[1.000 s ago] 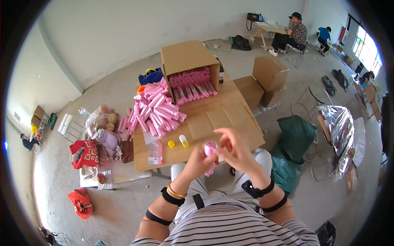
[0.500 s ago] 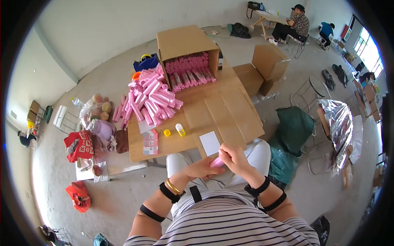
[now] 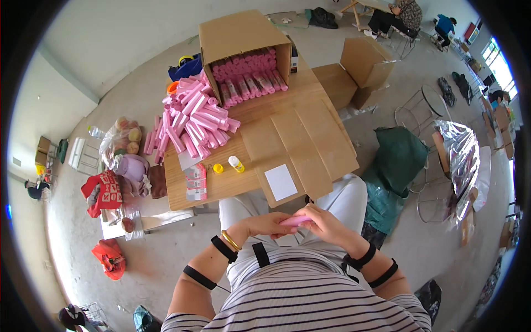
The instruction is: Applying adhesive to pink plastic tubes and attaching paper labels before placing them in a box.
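Observation:
Above my lap, just off the near table edge, a small pink roll lies between my two hands. My left hand is closed round its left end, and my right hand grips the other end. Fingers cover much of the roll. On the table, a white paper sheet rests on flattened cardboard just beyond the hands. To its left stand an uncapped glue stick, a yellow cap and a strip of pink-and-white labels. A heap of pink rolls lies farther left.
A cardboard box packed with pink rolls stands at the table's back, beside a blue tape dispenser. Left of the table, a low bench carries bags and a lilac container. An open carton and a green sack stand right.
Both hands still hold the pink roll, which now lies flatter between them. The right hand has lowered and turned. The whole view has shifted, with the table appearing slightly higher.

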A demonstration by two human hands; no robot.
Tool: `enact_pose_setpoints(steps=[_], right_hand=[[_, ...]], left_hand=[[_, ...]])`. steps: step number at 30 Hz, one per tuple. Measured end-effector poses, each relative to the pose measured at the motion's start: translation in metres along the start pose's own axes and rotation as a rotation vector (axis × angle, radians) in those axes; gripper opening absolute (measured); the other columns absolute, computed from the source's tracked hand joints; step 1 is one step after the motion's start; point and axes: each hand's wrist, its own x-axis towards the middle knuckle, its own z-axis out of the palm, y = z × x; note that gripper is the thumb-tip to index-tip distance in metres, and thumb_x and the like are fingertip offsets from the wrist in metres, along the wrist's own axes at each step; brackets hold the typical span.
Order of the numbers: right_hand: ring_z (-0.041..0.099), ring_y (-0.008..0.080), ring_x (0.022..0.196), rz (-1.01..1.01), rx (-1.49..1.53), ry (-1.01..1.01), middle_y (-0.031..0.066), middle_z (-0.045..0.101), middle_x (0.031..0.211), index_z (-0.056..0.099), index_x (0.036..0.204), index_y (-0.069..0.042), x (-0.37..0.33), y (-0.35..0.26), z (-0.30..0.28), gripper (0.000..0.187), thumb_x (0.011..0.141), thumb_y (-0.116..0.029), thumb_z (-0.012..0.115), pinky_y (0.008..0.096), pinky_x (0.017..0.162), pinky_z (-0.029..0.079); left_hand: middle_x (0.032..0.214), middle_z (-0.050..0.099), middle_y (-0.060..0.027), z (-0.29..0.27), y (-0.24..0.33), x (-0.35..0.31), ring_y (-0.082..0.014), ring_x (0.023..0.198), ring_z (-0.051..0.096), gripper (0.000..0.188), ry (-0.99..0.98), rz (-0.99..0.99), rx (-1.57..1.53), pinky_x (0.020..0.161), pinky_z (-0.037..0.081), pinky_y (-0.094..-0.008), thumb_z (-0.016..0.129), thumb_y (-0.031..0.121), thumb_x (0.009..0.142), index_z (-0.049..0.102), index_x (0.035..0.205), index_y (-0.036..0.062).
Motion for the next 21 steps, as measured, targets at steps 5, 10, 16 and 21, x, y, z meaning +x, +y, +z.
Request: enact_pose_setpoints(steps=[5,10,16,21], right_hand=[[0.062,0.0245,0.073,0.173,-0.005,0.205,0.0125,0.063,0.086,0.059,0.105,-0.003,-0.013,0.057,-0.014,0.016,0.09,-0.011,0.059,0.0338,0.064,0.048],[0.06,0.0136,0.064,0.373,0.126,0.419,0.0092,0.063,0.082,0.058,0.104,0.0,-0.008,0.1,-0.026,0.019,0.093,-0.016,0.057,0.0271,0.058,0.047],[0.058,0.0116,0.066,0.387,0.385,0.488,0.0074,0.063,0.083,0.057,0.107,0.002,0.008,0.148,-0.002,0.028,0.096,-0.023,0.054,0.0255,0.061,0.047],[0.058,0.0108,0.072,0.465,0.665,0.468,0.0063,0.062,0.087,0.057,0.109,0.003,0.031,0.166,0.024,0.03,0.097,-0.024,0.054,0.026,0.068,0.048]], left_hand=[[0.08,0.062,-0.0009,-0.017,-0.029,0.009,-0.0098,0.064,0.053,0.034,0.565,0.051,0.154,0.06,0.044,-0.0255,0.057,0.03,0.095,0.062,0.113,0.0022],[0.084,0.066,-0.0032,-0.042,-0.095,0.031,-0.0123,0.065,0.056,0.034,0.971,0.084,0.231,0.061,0.047,-0.0289,0.054,0.028,0.094,0.063,0.115,0.0023],[0.106,0.064,0.002,-0.039,-0.076,0.042,-0.0099,0.086,0.055,0.029,0.869,-0.186,-0.451,0.073,0.045,-0.0294,0.058,0.021,0.091,0.064,0.116,0.0079],[0.093,0.064,0.0021,-0.042,-0.066,0.05,-0.0109,0.086,0.057,0.018,0.805,-0.19,-0.781,0.073,0.044,-0.0326,0.061,0.019,0.087,0.066,0.103,0.0117]])
